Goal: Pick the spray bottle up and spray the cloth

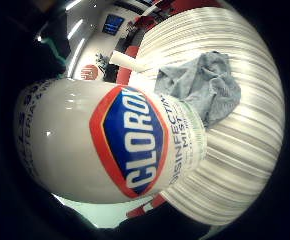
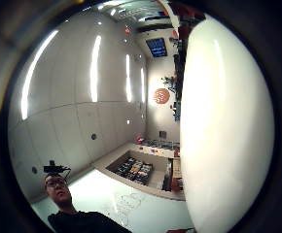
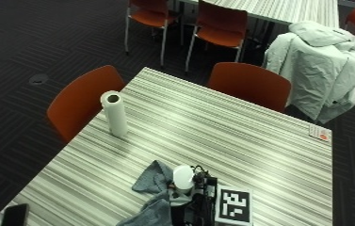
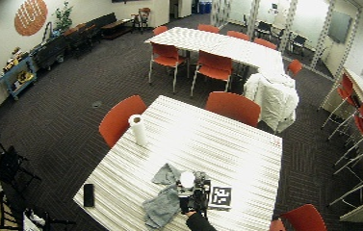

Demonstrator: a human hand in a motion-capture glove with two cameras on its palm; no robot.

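White Clorox spray bottle (image 1: 110, 145), red-and-blue label, lies close against the palm, tilted above the table. Grey cloth (image 3: 152, 195) lies crumpled just beside the hand, under the bottle.

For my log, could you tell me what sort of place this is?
Probably an office break room or meeting space: striped tables with orange chairs, carpet, glass partitions at the back.
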